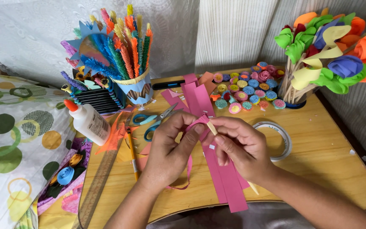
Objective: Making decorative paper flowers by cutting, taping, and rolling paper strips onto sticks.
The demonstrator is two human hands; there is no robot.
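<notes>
My left hand (170,146) pinches a narrow pink paper strip (196,123) whose loose tail curls down past my wrist. My right hand (238,146) holds a thin wooden stick (212,127) against the strip's end; the stick's far end pokes out below my wrist. Both hands meet over a small wooden table (318,157). Under them lie several wide pink paper strips (227,184) running toward the table's near edge.
Blue-handled scissors (151,121), a pencil (132,152), a ruler (100,182) and a white glue bottle (90,123) lie left. A tape roll (286,142) sits right. Behind are small rolled paper flowers (246,91), a cup of fuzzy sticks (138,91) and paper roses (331,51).
</notes>
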